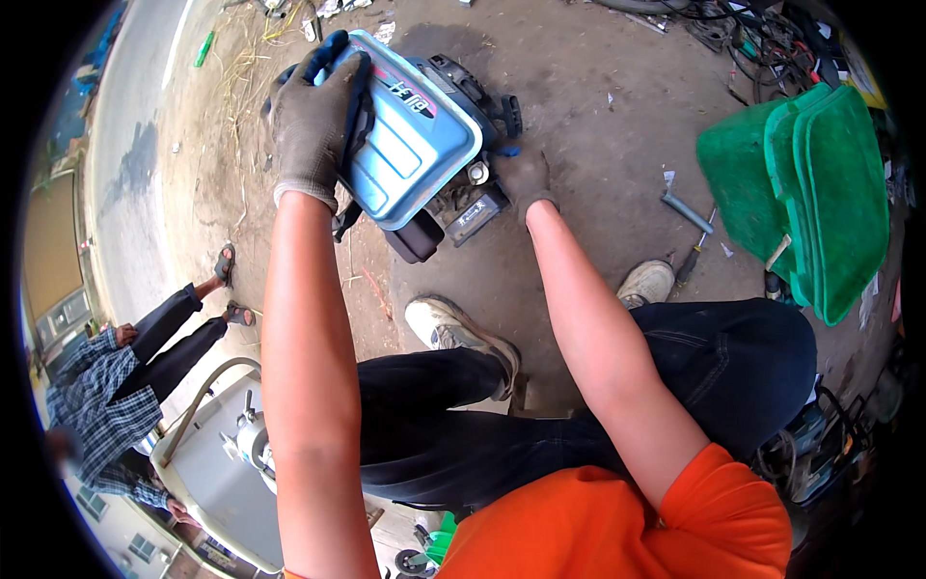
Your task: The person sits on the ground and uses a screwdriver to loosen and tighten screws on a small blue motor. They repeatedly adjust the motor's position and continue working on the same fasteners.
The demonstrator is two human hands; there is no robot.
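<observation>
Left grip [316, 121], brown-gloved, clasped the boxy blue metal tank [410, 145] at left; the right grip's [526, 178] hold could not be told.

Blue-and-black engine [417, 145], blue side up

Both gloved hands [318, 121] [526, 176] on a blue-topped engine [410, 145]

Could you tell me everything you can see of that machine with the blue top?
The bulky machine with a glossy light-blue, metal-looking top lies slanted in view. Its top has rounded corners, raised panels and a dark graphic. Black parts crowd its right side; a rounded black box and a small round silvery part show lower down. The brown-gloved left hand covers its left edge; the brown-gloved right hand is blurred beside it, contact unclear.
</observation>
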